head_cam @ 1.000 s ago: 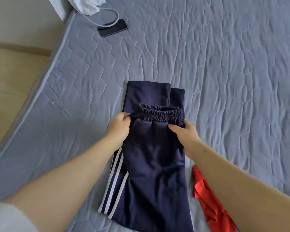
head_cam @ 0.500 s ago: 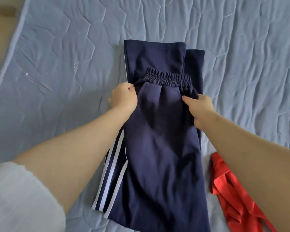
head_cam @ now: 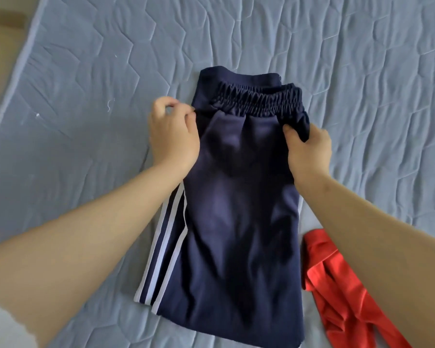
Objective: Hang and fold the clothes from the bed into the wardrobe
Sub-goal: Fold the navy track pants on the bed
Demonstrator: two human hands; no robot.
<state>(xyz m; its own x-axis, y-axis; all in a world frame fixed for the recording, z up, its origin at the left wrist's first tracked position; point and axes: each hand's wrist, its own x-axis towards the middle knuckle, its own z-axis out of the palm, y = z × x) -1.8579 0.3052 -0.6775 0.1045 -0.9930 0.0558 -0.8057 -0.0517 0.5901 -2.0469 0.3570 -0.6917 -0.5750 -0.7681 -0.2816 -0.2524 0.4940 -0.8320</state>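
One pair of navy trousers [head_cam: 236, 222] with two white stripes [head_cam: 161, 247] lies folded on the bed [head_cam: 86, 71]. The right grip [head_cam: 309, 151] clasps its waistband end. The left grip [head_cam: 172, 136] curls at the opposite edge; whether it pinches, I cannot tell. One red garment [head_cam: 324, 272] lies beside.

One wide-angle camera on the person's head looks steeply down onto the bed [head_cam: 362, 71], near enough that the left hand [head_cam: 172, 136] and right hand [head_cam: 309, 149] sit mid-frame at the navy trousers [head_cam: 236, 222]. The tan strip [head_cam: 0, 28] at top left is perhaps floor, too blurred to tell.
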